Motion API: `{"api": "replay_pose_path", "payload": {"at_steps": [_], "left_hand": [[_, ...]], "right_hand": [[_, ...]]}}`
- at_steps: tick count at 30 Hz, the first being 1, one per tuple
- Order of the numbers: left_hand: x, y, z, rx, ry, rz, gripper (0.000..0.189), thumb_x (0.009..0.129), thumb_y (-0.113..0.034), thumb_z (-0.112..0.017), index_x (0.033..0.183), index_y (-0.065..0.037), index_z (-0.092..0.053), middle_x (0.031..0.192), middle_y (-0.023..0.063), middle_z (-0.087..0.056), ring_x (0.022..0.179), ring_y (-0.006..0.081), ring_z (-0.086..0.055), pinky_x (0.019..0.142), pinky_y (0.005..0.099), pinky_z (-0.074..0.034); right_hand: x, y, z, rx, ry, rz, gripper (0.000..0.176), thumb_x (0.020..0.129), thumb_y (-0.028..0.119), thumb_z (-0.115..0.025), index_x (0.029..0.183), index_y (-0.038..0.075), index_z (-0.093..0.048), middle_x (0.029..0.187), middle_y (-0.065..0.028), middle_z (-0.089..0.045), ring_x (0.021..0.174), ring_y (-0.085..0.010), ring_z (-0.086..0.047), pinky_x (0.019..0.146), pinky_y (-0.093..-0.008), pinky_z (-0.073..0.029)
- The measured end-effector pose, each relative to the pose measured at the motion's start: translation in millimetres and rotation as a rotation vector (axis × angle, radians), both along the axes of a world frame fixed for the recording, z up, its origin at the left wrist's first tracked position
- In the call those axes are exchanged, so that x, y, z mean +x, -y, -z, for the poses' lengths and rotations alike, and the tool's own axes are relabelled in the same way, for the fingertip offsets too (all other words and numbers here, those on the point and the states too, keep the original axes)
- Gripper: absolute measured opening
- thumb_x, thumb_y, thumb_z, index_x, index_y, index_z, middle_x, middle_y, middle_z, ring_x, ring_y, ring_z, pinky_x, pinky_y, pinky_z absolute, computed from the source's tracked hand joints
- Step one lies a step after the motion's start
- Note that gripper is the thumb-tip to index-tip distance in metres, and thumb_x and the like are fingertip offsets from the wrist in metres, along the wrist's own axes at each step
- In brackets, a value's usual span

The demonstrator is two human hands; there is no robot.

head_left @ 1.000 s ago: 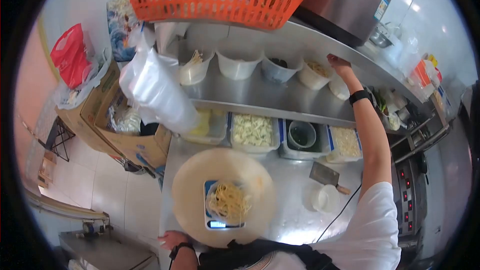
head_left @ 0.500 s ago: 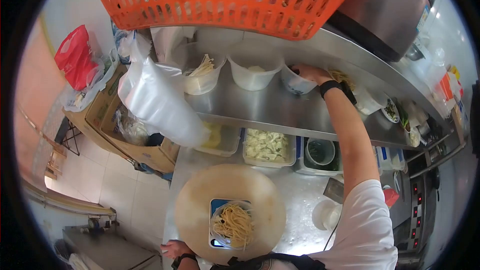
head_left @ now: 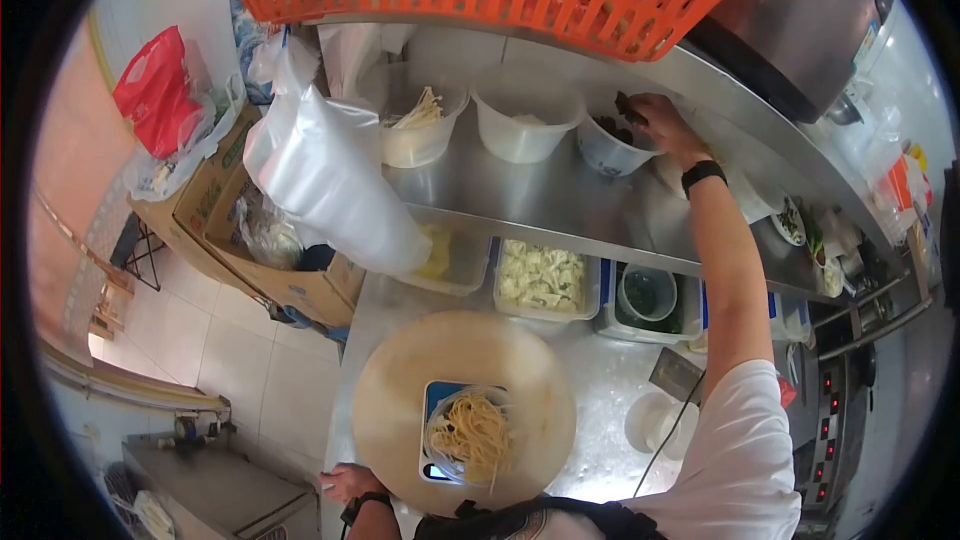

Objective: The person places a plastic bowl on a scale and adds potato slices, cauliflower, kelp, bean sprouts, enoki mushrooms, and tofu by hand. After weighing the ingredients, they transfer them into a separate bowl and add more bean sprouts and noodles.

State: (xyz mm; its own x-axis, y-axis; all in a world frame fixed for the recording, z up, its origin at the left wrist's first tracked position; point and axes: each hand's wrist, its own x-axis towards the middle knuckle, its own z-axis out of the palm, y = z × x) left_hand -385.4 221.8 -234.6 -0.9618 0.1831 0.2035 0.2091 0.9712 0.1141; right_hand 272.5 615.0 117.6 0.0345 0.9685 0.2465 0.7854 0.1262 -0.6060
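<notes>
Right hand [head_left: 660, 125] pinches dark pieces [head_left: 630, 108] just above the dark-filled tub [head_left: 615, 148] on the metal shelf [head_left: 550, 202]. Left hand [head_left: 350, 483] at near left edge of the round board [head_left: 400, 400], fingers partly curled; can't tell if gripping. Noodles [head_left: 474, 432] in a clear bowl [head_left: 432, 438] on the digital scale [head_left: 436, 396], on the board. Enoki tub [head_left: 412, 143] at shelf left; chopped cabbage bin [head_left: 541, 280] below the shelf.

- The metal tabletop [head_left: 602, 380] was occupied by a round board [head_left: 395, 385], a cleaver [head_left: 676, 372], a pale cup [head_left: 664, 427] and a tub of chopped vegetables [head_left: 542, 278].
- The steel shelf [head_left: 520, 198] was lined with plastic containers [head_left: 612, 157].
</notes>
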Motion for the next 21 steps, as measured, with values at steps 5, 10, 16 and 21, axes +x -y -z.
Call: {"api": "replay_pose_path", "payload": {"at_steps": [5,10,16,21], "left_hand": [[6,0,-53,-0.549,0.376,0.439,0.049,0.082,-0.035,-0.048,0.118,-0.003,-0.046,0.123,0.0194,-0.044,0.117,0.0347,-0.036,0.089,0.052,-0.033],[-2,1,-15,-0.437,0.19,0.252,0.039,0.081,-0.028,-0.048,0.113,-0.007,-0.048,0.112,0.02,-0.047,0.093,0.0328,-0.053,0.079,0.0449,-0.042],[2,-8,7,0.035,-0.032,-0.065,0.031,0.081,-0.025,-0.045,0.109,-0.011,-0.047,0.092,0.0187,-0.048,0.076,0.0331,-0.053,0.064,0.0442,-0.043],[-2,-10,18,0.119,-0.122,-0.065,0.03,0.081,-0.024,-0.045,0.108,-0.013,-0.046,0.099,0.0203,-0.048,0.082,0.0345,-0.052,0.067,0.0444,-0.043]], "right_hand": [[-60,63,-28,0.073,-0.178,-0.161,0.022,0.087,0.012,-0.049,0.108,0.005,-0.053,0.1,-0.0039,-0.057,0.084,-0.0128,-0.052,0.068,-0.0245,-0.041],[-198,179,-14,-0.362,-0.729,-0.287,0.019,0.085,0.013,-0.054,0.102,0.006,-0.053,0.091,0.0039,-0.053,0.077,-0.0033,-0.048,0.061,-0.0165,-0.038],[-323,290,49,-0.734,-0.47,-0.398,0.012,0.084,0.007,-0.054,0.096,0.003,-0.056,0.088,0.0016,-0.056,0.082,-0.006,-0.052,0.072,-0.0213,-0.045],[-338,312,64,-0.668,-0.447,-0.382,0.024,0.083,0.005,-0.056,0.106,0.001,-0.056,0.096,-0.0035,-0.059,0.087,-0.0091,-0.055,0.078,-0.0236,-0.045]]}}
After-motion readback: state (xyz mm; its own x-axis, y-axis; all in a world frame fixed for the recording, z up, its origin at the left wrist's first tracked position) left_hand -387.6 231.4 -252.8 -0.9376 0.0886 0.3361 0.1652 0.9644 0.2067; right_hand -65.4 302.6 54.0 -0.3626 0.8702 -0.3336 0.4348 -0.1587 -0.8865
